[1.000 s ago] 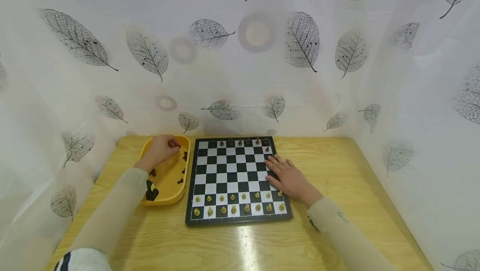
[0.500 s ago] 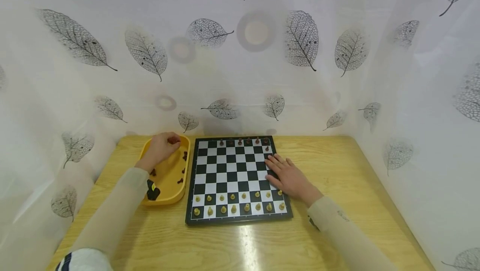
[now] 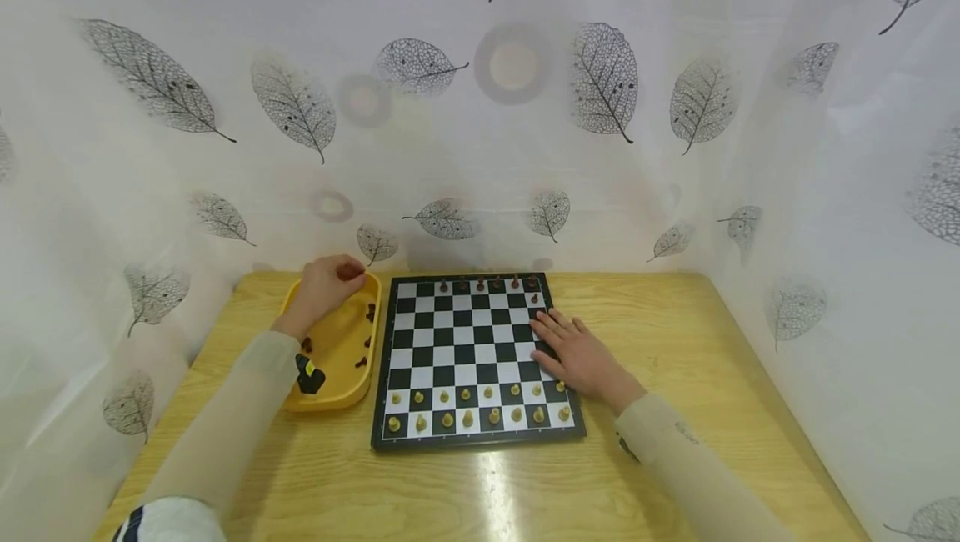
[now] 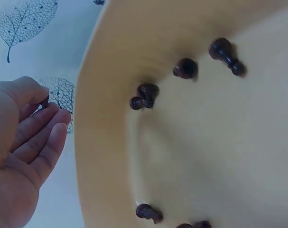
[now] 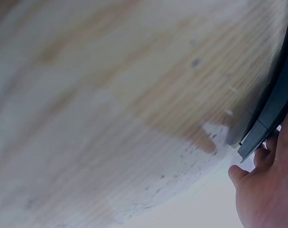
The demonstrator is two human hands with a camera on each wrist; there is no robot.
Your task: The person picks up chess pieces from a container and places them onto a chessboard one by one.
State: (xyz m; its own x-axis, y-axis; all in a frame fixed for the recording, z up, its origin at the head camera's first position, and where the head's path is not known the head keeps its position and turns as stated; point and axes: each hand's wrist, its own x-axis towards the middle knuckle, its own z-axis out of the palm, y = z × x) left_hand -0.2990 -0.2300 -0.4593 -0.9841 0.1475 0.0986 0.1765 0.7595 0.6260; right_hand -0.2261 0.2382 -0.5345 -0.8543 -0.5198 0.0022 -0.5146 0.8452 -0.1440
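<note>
My left hand (image 3: 324, 285) is over the far end of the yellow tray (image 3: 335, 340), its wrist bent forward. In the left wrist view, thumb and forefinger pinch a small dark chess piece (image 4: 44, 101), mostly covered by the fingertips; its kind is hidden. Several dark chess pieces (image 4: 222, 49) lie on their sides in the tray. With fingers spread out, my right hand (image 3: 583, 358) rests on the right edge of the chessboard (image 3: 453, 333). Dark pieces (image 3: 480, 283) stand along the board's far row, with one dark pawn (image 3: 535, 298) in front at the right.
Two rows of cream chess pieces (image 3: 467, 419) stand on the board's near side. The tray sits just left of the board on a wooden table (image 3: 645, 308). A white leaf-print curtain (image 3: 480, 150) hangs behind and at both sides.
My left hand has lifted up and slightly away from me, from inside the tray towards its far right rim, with the piece between its fingers. My right hand has stayed still.
</note>
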